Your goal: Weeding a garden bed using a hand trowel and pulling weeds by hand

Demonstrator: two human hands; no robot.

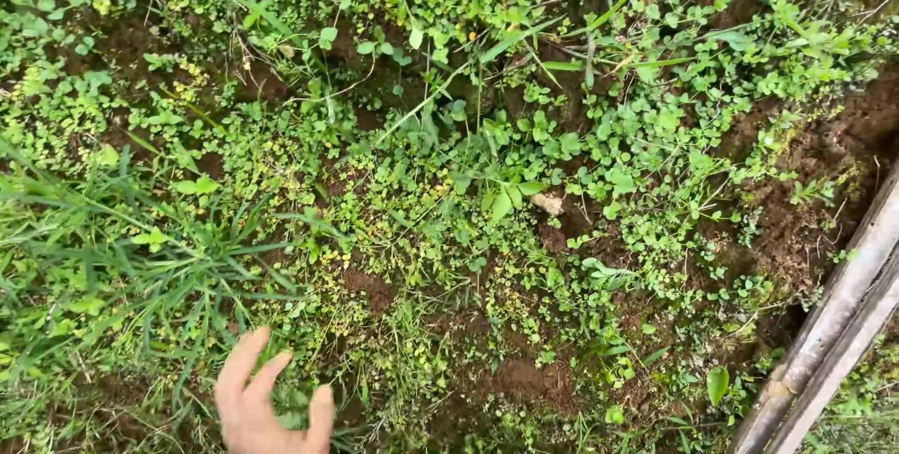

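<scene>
Head view has one hand [265, 404] at the bottom edge, fingers spread loose and holding nothing, right by the grass clump [154, 267] on the left, which looks light, floppy and best grabbed at its base.

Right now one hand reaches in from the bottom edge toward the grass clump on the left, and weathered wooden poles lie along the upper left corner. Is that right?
Not quite. The hand does reach toward the grass clump, but the head view shows the weathered wooden poles along the lower right corner, not the upper left.
</scene>
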